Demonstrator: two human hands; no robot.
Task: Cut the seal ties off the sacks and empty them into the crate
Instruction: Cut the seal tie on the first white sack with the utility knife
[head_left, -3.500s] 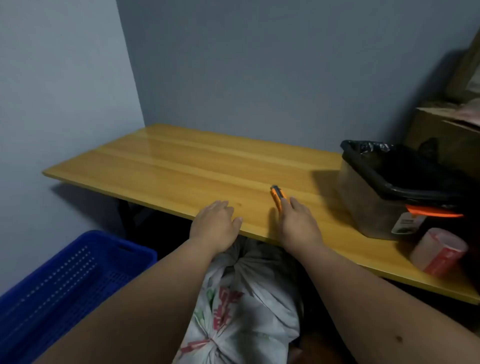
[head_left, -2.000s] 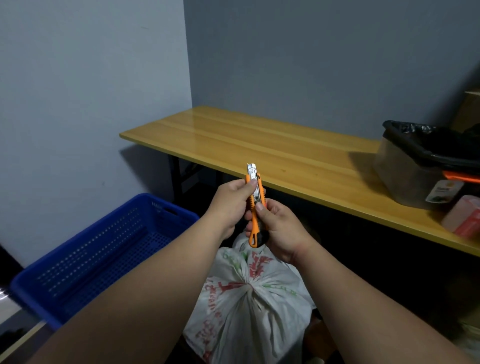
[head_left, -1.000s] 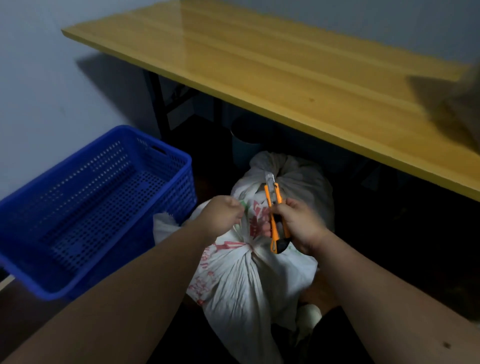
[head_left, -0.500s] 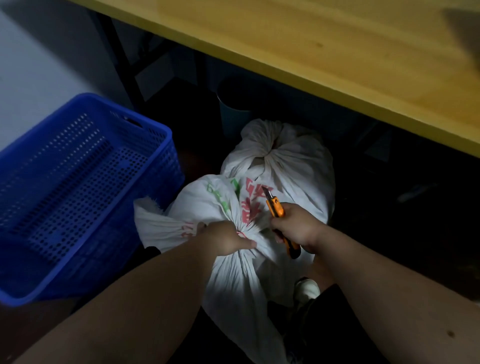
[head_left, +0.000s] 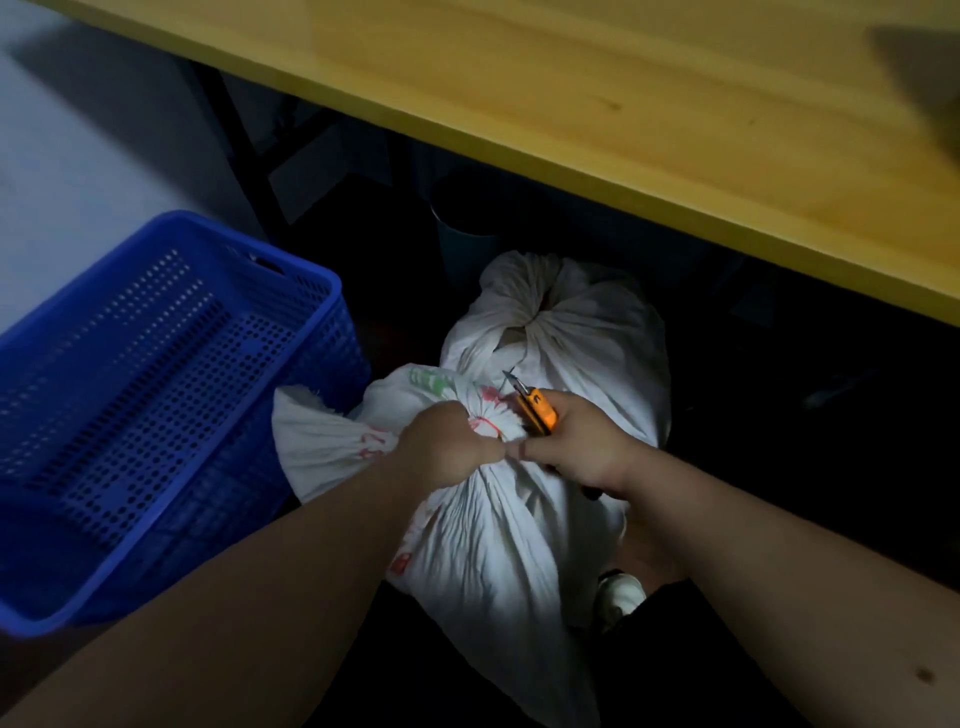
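Note:
Two tied white sacks stand on the dark floor under the table. The near sack (head_left: 493, 545) has red and green print; my left hand (head_left: 447, 449) grips its bunched neck. My right hand (head_left: 576, 447) holds an orange utility knife (head_left: 535, 410), blade out, its tip pointing up-left beside the gathered neck. The seal tie itself is hidden in the folds. The far sack (head_left: 576, 327) sits behind, its neck knotted shut. A blue perforated crate (head_left: 156, 405) stands to the left, touching the near sack.
The yellow wooden table (head_left: 623, 104) overhangs the sacks along the top. Its dark legs (head_left: 249, 156) stand behind the crate. A dark bucket (head_left: 462, 244) sits under the table behind the far sack. A pale shoe (head_left: 621, 592) shows by the near sack.
My left hand has slid up and closed on the near sack's neck. The knife in my right hand has come in close against the gathered neck. The view has tilted further down.

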